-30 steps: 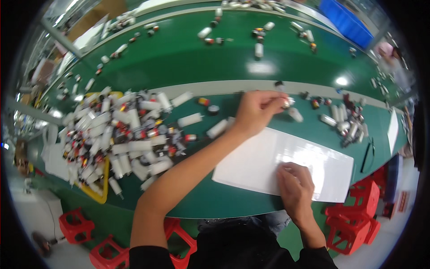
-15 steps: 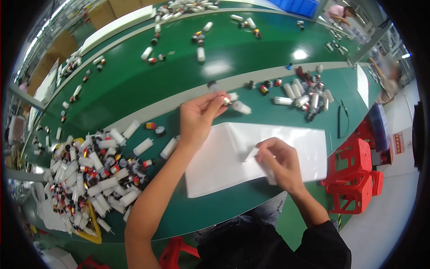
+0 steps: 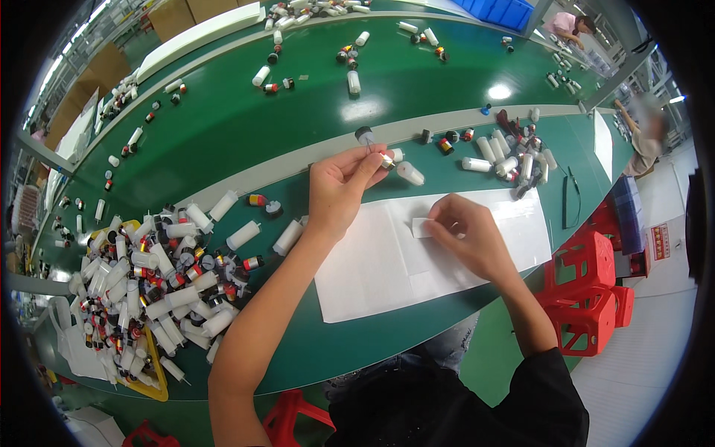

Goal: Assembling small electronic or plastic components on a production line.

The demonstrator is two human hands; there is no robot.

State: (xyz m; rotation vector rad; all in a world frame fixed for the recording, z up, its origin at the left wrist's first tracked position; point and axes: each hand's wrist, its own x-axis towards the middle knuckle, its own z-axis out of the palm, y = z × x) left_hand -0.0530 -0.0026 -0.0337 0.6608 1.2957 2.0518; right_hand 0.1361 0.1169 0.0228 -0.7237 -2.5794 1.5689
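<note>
My left hand (image 3: 339, 190) pinches a small silver motor (image 3: 387, 161) between thumb and fingertips. Thin leads run up from that grip to a grey-and-black round cap (image 3: 364, 135). Past these fingertips a white plastic cylinder (image 3: 410, 173) lies on the green table. A small white slip (image 3: 421, 227) sits between the thumb and fingers of my right hand (image 3: 469, 235). Its far side shows beyond the fingers; whether it is paper or a label I cannot tell. Beneath this hand a creased white sheet (image 3: 365, 276) covers part of the table.
On the left, a heap of white cylinders and small motors (image 3: 175, 298) spills over a yellow tray (image 3: 159, 365). A smaller group of cylinders (image 3: 488, 149) is at the right. Beyond a pale ledge, parts lie scattered on a green surface (image 3: 223, 127). Red stools (image 3: 592, 320) stand at the right.
My right hand has moved farther from me, and the slip now shows flatter. The left hand has shifted slightly right with the motor and cap. Parts on the far green surface appear farther right.
</note>
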